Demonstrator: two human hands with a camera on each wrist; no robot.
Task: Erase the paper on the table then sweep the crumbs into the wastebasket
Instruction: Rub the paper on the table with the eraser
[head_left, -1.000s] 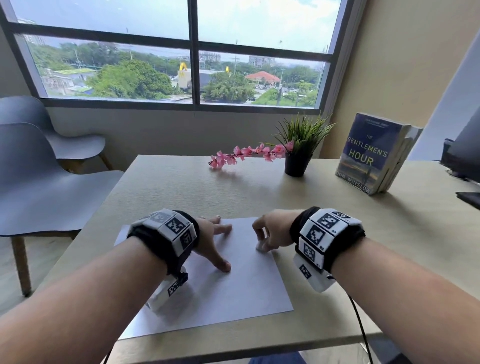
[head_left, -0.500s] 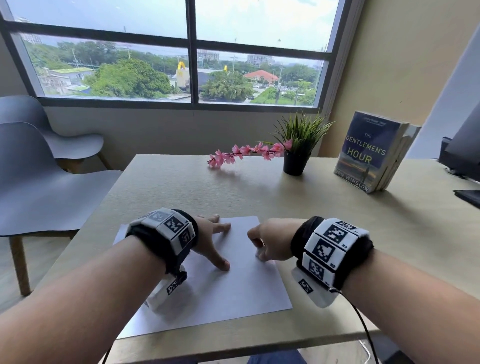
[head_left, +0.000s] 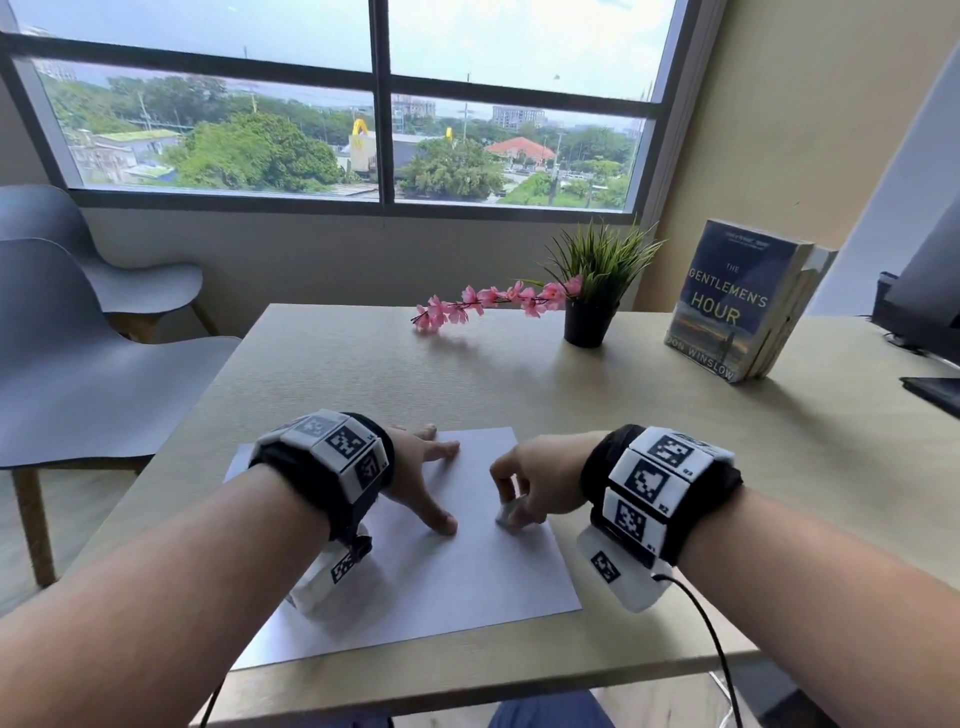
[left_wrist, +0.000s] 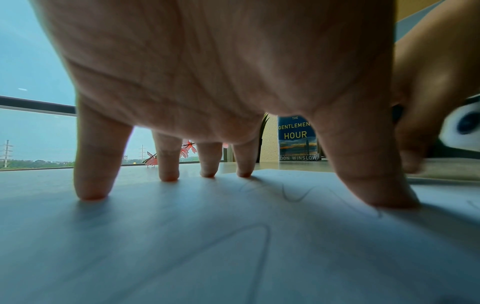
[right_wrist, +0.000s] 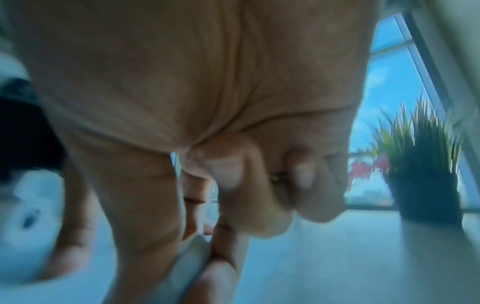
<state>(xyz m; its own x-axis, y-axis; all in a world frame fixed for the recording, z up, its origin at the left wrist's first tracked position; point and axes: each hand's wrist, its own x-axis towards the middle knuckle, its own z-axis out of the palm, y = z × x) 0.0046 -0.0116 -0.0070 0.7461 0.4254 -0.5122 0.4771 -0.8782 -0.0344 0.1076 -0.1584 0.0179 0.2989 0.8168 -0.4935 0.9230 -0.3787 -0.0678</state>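
Drifting back toward the near edge of the sheet, the right hand (head_left: 540, 483) is now working lower and a touch further left than it was a second ago, when it sat higher up the page. It is pinching a small white eraser (head_left: 508, 513) between thumb and curled fingers, and the eraser's tip is pressing on the white paper (head_left: 467, 582); the right wrist view is smeared with motion, which suggests the rubbing stroke is under way. Meanwhile the left hand (head_left: 423, 478) is staying where it was, fingers spread and straight, fingertips (left_wrist: 91, 195) and thumb bearing down on the sheet to pin it.

From the left wrist camera, faint pencil lines (left_wrist: 262, 236) are showing on the paper, both under the palm and close to the thumb, so erasing looks far from finished. No crumbs are clear enough to make out, and the wastebasket is not appearing in any view.

The paper is lying flat near the front edge of the wooden table (head_left: 363, 374), well apart from the potted plant (head_left: 592, 301), the pink flower sprig (head_left: 483, 304) and the paperback book (head_left: 737, 301) standing at the back.
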